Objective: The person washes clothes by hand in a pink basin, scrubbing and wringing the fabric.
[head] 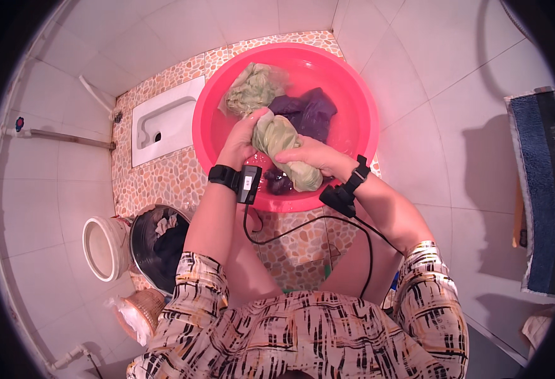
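Both my hands grip a bunched, twisted pale green cloth (pixel 282 142) above a large pink plastic basin (pixel 369 142). My left hand (pixel 241 139) holds its upper left end, and my right hand (pixel 313 155) is wrapped around the lower right part. Water fills the bottom of the basin. Another pale green cloth (pixel 254 90) lies in it at the upper left, partly under water. Dark purple fabric (pixel 313 113) rests in the middle, and a smaller dark wet piece (pixel 277 181) shows below the held cloth.
A white squat toilet (pixel 168 121) is set in the pebble-patterned floor left of the basin. A dark tub with clothes (pixel 137 246), a white bucket (pixel 88 248) and a wicker-like basket (pixel 147 308) stand at lower left. A blue towel (pixel 536 189) hangs right. A cable (pixel 301 220) joins my wrist devices.
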Action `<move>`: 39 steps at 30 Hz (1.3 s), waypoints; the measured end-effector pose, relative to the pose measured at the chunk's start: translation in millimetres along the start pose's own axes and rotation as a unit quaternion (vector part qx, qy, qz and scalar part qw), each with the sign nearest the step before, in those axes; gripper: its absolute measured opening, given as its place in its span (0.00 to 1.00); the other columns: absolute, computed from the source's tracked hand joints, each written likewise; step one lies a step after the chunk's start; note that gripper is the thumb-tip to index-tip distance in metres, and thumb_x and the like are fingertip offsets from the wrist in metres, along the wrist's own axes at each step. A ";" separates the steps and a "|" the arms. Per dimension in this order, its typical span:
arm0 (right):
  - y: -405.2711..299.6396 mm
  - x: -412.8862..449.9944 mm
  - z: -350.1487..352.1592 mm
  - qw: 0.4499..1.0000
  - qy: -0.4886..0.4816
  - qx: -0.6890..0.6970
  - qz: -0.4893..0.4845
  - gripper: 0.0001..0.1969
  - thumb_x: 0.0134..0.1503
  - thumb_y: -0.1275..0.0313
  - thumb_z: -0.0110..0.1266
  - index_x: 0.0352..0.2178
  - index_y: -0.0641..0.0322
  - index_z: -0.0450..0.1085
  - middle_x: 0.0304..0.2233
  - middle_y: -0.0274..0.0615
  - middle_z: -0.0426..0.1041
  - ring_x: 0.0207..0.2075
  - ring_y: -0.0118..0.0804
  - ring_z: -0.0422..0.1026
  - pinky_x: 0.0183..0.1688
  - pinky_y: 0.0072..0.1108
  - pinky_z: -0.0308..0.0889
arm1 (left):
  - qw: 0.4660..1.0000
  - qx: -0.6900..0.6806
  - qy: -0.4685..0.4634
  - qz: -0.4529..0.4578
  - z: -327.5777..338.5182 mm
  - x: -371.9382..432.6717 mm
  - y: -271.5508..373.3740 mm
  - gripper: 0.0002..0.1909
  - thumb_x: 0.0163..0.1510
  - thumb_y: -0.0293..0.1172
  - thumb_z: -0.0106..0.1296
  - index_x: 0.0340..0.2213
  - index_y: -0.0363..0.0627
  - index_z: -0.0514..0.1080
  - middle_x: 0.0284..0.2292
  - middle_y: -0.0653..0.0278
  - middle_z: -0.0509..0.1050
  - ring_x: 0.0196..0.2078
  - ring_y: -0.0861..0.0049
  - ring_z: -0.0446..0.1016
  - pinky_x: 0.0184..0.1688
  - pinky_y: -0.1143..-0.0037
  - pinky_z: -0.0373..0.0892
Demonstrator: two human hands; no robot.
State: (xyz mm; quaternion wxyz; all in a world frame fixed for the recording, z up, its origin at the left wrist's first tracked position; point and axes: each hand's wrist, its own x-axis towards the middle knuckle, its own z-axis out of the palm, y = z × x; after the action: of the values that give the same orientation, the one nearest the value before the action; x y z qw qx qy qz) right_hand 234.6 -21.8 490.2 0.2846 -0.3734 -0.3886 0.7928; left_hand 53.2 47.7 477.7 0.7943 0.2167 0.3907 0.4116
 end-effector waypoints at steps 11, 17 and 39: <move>21.5 14.7 19.5 0.893 0.136 -0.423 0.070 0.37 0.38 0.59 0.62 0.46 0.72 0.59 0.38 0.57 0.72 0.39 0.50 0.73 0.42 0.31 0.68 | 0.790 0.553 0.218 0.152 -18.5 18.3 -53.7 0.23 0.41 0.38 0.59 0.38 0.40 0.67 0.33 0.50 0.75 0.38 0.58 0.75 0.40 0.66 0.69; 15.5 23.9 10.8 0.829 0.172 -0.526 0.072 0.36 0.39 0.57 0.61 0.45 0.70 0.57 0.36 0.62 0.72 0.40 0.58 0.72 0.42 0.36 0.68 | 0.850 0.455 0.215 0.156 2.0 13.0 -35.5 0.26 0.42 0.39 0.62 0.40 0.42 0.65 0.32 0.53 0.74 0.35 0.65 0.75 0.38 0.70 0.70; -0.7 51.0 -48.6 0.919 0.167 0.312 -0.173 0.27 0.55 0.59 0.54 0.50 0.63 0.57 0.44 0.53 0.68 0.45 0.47 0.70 0.42 0.44 0.69 | 0.963 0.012 0.081 0.258 27.3 -11.8 -8.6 0.27 0.42 0.20 0.59 0.44 0.45 0.61 0.40 0.57 0.68 0.39 0.73 0.71 0.35 0.74 0.71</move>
State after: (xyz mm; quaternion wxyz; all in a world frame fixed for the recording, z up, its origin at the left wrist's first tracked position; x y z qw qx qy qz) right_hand 245.6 36.0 451.5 0.5801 -0.3193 -0.1272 0.7385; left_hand 75.0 32.5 493.6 0.6240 0.2857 0.3894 0.6143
